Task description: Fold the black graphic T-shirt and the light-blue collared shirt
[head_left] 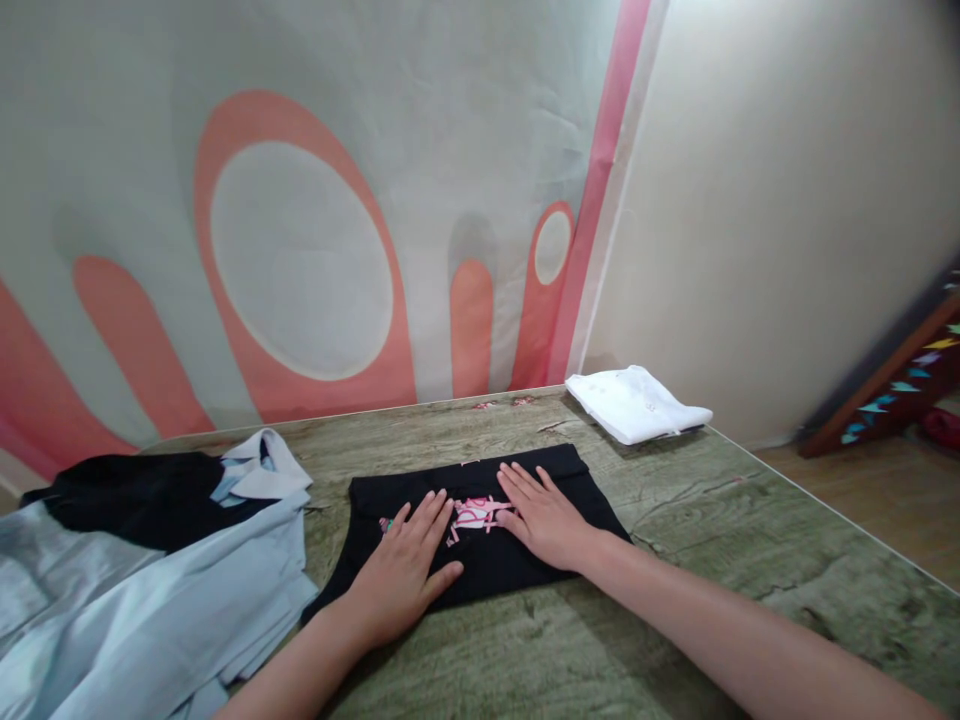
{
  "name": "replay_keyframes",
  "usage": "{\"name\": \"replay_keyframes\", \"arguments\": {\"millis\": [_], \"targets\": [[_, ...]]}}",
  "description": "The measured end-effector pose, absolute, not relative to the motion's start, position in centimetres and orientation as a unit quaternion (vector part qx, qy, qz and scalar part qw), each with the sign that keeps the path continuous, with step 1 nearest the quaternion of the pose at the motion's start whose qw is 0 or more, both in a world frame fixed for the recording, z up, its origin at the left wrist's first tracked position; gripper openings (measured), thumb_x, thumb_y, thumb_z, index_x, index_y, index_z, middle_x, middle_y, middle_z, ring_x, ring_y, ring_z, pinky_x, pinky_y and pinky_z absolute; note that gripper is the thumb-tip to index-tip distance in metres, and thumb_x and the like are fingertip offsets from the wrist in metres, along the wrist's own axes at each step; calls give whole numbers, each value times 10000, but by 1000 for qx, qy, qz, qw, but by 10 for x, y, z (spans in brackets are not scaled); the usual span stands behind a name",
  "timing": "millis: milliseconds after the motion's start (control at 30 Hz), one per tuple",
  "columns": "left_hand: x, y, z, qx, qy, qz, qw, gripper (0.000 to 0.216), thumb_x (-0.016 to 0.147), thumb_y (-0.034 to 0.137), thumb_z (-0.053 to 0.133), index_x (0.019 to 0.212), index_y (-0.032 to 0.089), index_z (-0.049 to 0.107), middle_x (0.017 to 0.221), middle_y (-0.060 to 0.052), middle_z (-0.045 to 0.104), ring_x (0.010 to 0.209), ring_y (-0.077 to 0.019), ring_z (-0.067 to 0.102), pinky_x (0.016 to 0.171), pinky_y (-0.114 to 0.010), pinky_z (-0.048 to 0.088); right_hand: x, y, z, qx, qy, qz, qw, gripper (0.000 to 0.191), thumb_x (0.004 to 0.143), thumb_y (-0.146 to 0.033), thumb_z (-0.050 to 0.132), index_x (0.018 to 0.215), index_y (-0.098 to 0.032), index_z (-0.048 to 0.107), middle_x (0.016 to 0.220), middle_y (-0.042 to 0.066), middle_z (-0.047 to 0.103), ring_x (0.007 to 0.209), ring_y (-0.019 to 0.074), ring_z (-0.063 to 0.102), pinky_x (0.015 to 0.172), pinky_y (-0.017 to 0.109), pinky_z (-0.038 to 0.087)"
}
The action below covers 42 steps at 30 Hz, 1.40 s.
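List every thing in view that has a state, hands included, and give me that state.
Black garment: folded, lying flat, pink print partly showing between the hands
Left hand: open, palm down on the black garment
Right hand: open, palm down on the black garment
White garment: folded, near the table's far edge
Clothes pile: loosely heaped, collar showing
Patterned backdrop: upright behind the table
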State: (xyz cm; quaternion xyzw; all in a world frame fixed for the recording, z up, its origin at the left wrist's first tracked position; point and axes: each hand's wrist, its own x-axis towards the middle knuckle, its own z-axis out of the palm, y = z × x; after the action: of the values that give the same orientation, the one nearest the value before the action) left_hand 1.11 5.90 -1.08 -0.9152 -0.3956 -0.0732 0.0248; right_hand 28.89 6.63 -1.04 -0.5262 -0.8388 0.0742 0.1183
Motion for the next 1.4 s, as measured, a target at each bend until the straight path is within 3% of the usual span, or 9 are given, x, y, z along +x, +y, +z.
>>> {"name": "replay_keyframes", "arguments": {"millis": [300, 767, 1067, 1200, 1300, 1400], "targets": [[13, 60, -11, -915, -398, -62, 10, 702, 953, 599, 304, 1530, 234, 138, 1579, -89, 205, 1444, -265, 215, 1154, -466, 210, 363, 56, -30, -583, -806, 15, 100, 676, 965, -586, 202, 1517, -196, 216, 1573, 71, 216, 1454, 229, 174, 1168, 504, 164], [13, 57, -5, -913, -405, -45, -5, 691, 957, 599, 276, 1526, 223, 164, 1587, -84, 177, 1453, -248, 188, 1157, -448, 200, 393, 56, -39, -593, -794, 47, 127, 599, 976, -544, 240, 1502, -258, 264, 1556, 43, 279, 1443, 213, 214, 1154, 502, 211], [15, 55, -2, -911, -408, -58, -26, 694, 949, 604, 294, 1524, 232, 178, 1579, -92, 212, 1447, -264, 207, 1151, -471, 207, 402, 51, -39, -601, -790, 56, 110, 609, 972, -544, 260, 1516, -277, 203, 1571, 43, 237, 1446, 247, 202, 1142, 561, 187], [14, 53, -3, -908, -413, -59, -30, 694, 948, 606, 294, 1522, 230, 186, 1582, -92, 198, 1454, -261, 179, 1154, -471, 198, 413, 68, -38, -579, -797, 88, 150, 560, 967, -517, 301, 1458, -255, 365, 1528, 65, 351, 1399, 254, 321, 1130, 527, 265], [14, 52, -2, -911, -407, -54, -30, 695, 950, 605, 289, 1525, 235, 164, 1582, -90, 197, 1458, -259, 158, 1154, -473, 194, 420, 93, -39, -575, -778, 77, 240, 492, 957, -467, 341, 1325, -198, 525, 1393, 113, 519, 1273, 233, 487, 1092, 440, 365], [14, 50, 1, -910, -412, -43, -35, 707, 948, 611, 285, 1527, 225, 153, 1583, -96, 190, 1459, -263, 152, 1155, -474, 187, 421, 121, -40, -571, -770, 67, 275, 425, 924, -413, 399, 1233, -188, 584, 1249, 120, 614, 1173, 240, 560, 1047, 437, 409]]}}
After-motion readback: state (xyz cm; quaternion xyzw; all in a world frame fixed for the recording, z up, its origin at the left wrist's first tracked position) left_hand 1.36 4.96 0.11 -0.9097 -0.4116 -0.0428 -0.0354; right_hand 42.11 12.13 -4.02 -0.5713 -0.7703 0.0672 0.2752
